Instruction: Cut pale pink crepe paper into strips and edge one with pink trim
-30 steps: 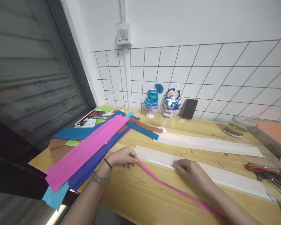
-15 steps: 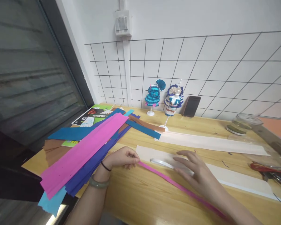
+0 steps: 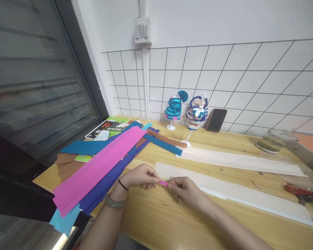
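A narrow pink paper strip (image 3: 163,183) is stretched between my two hands, a short length of it showing. My left hand (image 3: 145,176) pinches one end between thumb and fingertips. Close beside it, my right hand (image 3: 184,189) pinches the strip too; the rest of the strip is hidden by this hand and arm. Just behind the hands a long cream paper strip (image 3: 240,187) lies flat, with a white band along its near edge. Farther back is a second cream strip (image 3: 234,160).
At left lies a pile of wide pink paper (image 3: 101,168), blue, purple and brown strips over books (image 3: 106,128). Two paper-dressed figures (image 3: 174,108) on stands and a phone (image 3: 217,120) are by the wall grid. A glass jar (image 3: 272,141) and red-handled scissors (image 3: 298,190) are at right.
My right hand, spread over the cream paper before, has come left and closed on the pink strip near my left hand. My left hand keeps its pinch. The view has shifted slightly.
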### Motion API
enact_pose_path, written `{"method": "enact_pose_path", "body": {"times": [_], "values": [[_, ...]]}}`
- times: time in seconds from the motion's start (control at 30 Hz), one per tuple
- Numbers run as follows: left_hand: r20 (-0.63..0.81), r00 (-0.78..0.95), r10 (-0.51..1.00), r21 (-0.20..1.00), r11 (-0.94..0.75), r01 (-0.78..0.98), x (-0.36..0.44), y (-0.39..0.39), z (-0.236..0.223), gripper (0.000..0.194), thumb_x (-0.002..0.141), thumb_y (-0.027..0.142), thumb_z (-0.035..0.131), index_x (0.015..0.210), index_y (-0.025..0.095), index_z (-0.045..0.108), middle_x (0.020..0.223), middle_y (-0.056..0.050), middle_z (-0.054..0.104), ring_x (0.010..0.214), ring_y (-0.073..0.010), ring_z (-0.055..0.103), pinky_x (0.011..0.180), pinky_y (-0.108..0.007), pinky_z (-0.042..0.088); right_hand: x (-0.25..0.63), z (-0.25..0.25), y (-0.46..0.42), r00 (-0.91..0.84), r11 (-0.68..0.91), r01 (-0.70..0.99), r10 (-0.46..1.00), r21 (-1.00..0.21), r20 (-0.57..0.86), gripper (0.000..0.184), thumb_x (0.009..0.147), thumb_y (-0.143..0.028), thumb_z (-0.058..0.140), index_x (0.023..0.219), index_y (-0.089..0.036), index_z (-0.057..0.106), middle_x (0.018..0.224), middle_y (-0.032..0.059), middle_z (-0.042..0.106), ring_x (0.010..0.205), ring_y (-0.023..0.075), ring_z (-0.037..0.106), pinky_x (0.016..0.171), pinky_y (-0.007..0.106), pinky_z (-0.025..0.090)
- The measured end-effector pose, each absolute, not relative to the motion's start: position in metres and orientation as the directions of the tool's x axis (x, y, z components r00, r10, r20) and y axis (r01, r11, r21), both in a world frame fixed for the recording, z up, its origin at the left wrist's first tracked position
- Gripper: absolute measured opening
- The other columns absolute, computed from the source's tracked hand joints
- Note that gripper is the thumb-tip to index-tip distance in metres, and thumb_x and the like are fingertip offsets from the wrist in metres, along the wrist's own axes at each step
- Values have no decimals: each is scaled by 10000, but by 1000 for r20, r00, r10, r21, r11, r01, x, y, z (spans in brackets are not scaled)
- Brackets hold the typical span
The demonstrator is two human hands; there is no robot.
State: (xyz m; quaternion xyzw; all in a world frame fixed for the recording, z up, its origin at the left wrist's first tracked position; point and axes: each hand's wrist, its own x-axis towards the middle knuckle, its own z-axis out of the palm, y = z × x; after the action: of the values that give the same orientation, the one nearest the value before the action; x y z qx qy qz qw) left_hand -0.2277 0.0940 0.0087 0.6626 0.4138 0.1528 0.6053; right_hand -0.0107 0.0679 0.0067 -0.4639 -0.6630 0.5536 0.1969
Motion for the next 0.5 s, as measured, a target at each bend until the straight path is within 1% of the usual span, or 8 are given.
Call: {"method": "enact_pose_path", "body": {"times": [0.07, 0.1, 0.2, 0.27, 0.37, 0.43, 0.5], "values": [[-308, 600, 738, 925, 86, 370, -227, 94, 7, 403, 698, 512, 588, 766, 119, 640, 616, -15, 597, 442, -63, 481, 414, -172, 340, -12, 5, 67, -473, -58, 413, 839, -909, -269, 412, 739, -542, 489, 538, -185, 459, 426, -61, 445, 369, 63, 379, 404, 193, 289], [-316, 594, 740, 921, 90, 378, -226, 94, 7, 404, 694, 514, 591, 767, 120, 637, 620, -15, 599, 437, -61, 480, 409, -171, 338, -14, 4, 66, -462, -69, 423, 841, -903, -280, 396, 738, -534, 492, 555, -183, 480, 417, -59, 453, 365, 68, 392, 403, 193, 299], [-339, 573, 746, 907, 97, 411, -226, 94, 8, 401, 685, 510, 598, 780, 122, 634, 638, -16, 603, 436, -59, 485, 392, -163, 324, -24, 1, 66, -437, -80, 441, 851, -894, -292, 355, 746, -517, 487, 712, -174, 573, 438, -45, 506, 385, 90, 452, 413, 196, 341], [-345, 568, 747, 902, 97, 421, -227, 94, 9, 385, 692, 498, 593, 784, 126, 631, 645, -14, 604, 440, -61, 489, 383, -159, 316, -32, -1, 68, -424, -60, 458, 862, -887, -277, 360, 765, -510, 462, 774, -174, 590, 446, -41, 515, 392, 97, 464, 419, 200, 350], [-341, 553, 760, 900, 94, 426, -228, 95, 8, 360, 717, 481, 559, 762, 130, 622, 638, -9, 602, 430, -60, 481, 370, -159, 306, -41, -4, 73, -385, 34, 529, 900, -848, -204, 349, 780, -480, 441, 667, -177, 571, 444, -43, 481, 409, 93, 426, 421, 201, 309], [-347, 527, 775, 894, 104, 436, -230, 96, 6, 349, 722, 471, 544, 758, 130, 612, 640, -9, 606, 424, -59, 476, 360, -159, 294, -43, -7, 78, -361, 105, 574, 923, -812, -136, 331, 777, -433, 444, 592, -176, 542, 491, -32, 488, 468, 96, 418, 447, 204, 292], [-355, 478, 803, 886, 125, 447, -232, 99, 2, 335, 724, 456, 529, 749, 128, 596, 642, -12, 610, 415, -59, 471, 350, -159, 279, -43, -9, 83, -355, 150, 593, 931, -791, -90, 309, 772, -387, 441, 569, -173, 533, 547, -19, 507, 530, 105, 422, 484, 209, 296]]}}
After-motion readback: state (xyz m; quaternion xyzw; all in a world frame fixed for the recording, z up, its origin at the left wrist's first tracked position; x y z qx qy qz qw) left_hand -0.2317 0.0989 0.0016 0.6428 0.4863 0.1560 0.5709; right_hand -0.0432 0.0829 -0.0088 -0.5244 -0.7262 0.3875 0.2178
